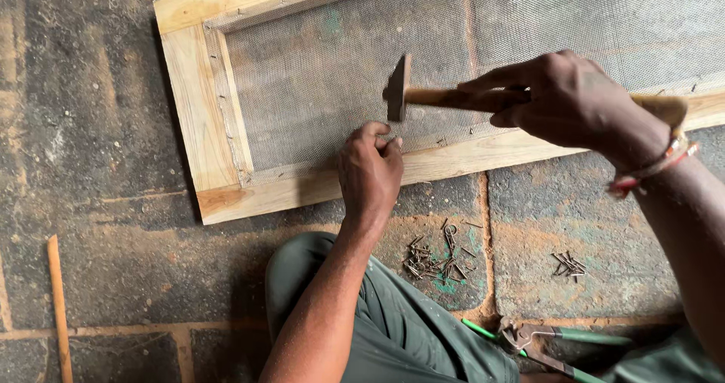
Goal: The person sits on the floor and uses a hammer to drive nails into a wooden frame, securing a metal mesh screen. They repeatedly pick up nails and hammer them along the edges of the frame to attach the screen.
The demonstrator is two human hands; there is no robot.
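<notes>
A wooden frame (198, 118) with grey wire mesh (340, 73) stretched over it lies on the stone floor. My left hand (368, 171) rests on the frame's near rail, fingertips pinched together at the mesh edge; whatever they pinch is too small to see. My right hand (566, 100) grips the wooden handle of a hammer (400, 88). The hammer's metal head hangs just above my left fingertips.
Two small piles of nails lie on the floor, one (442, 258) near my knee and one (568, 264) to the right. Green-handled pliers (529, 341) lie at the bottom right. A thin wooden strip (57, 307) lies at the left.
</notes>
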